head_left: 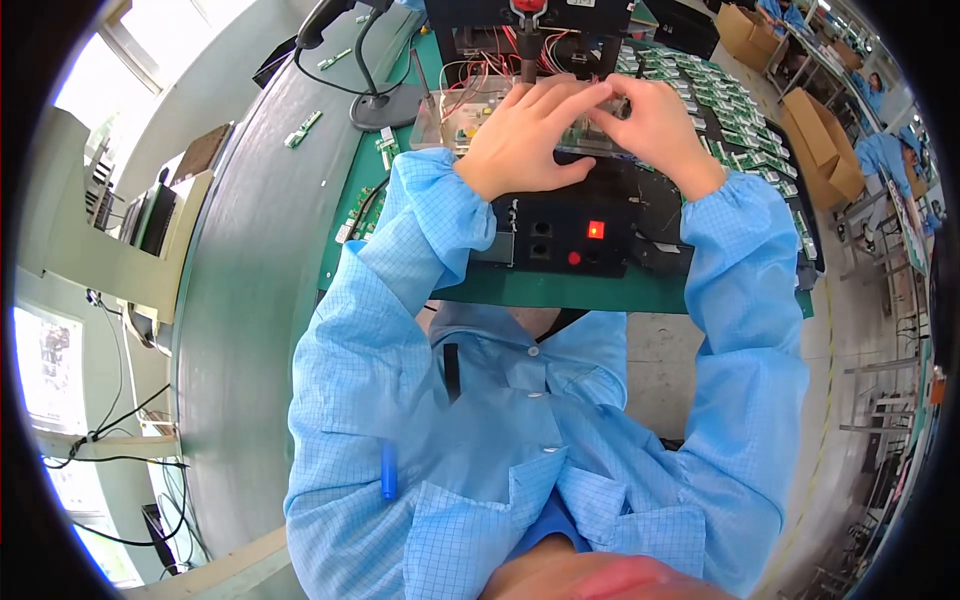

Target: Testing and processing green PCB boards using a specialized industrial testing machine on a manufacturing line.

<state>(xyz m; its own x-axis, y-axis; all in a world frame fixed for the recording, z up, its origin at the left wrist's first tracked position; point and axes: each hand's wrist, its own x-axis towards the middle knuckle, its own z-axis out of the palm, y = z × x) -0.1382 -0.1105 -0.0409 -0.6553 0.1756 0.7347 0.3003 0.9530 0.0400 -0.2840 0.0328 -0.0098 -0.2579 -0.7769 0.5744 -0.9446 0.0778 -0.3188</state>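
Note:
Both my hands are over a clear plastic fixture [428,128] with wires and small parts in it, under a press with a red-topped dark shaft [528,45]. My left hand [530,138] is open, fingers stretched across the fixture, thumb apart toward me. On the right side my right hand [655,125] is bent inward, thumb and forefinger apart, close to the left fingertips. What lies beneath the fingers is hidden. Nearer to me stands a black control box [570,245] with a lit red switch [595,229] and a red button [574,258].
Many green circuit boards [735,120] lie in rows at the right. Loose boards [303,130] rest on the grey belt surface [260,220] at left. A black stand [385,108] with a cable is beside the fixture. Cardboard boxes [822,145] and co-workers [885,160] are farther right.

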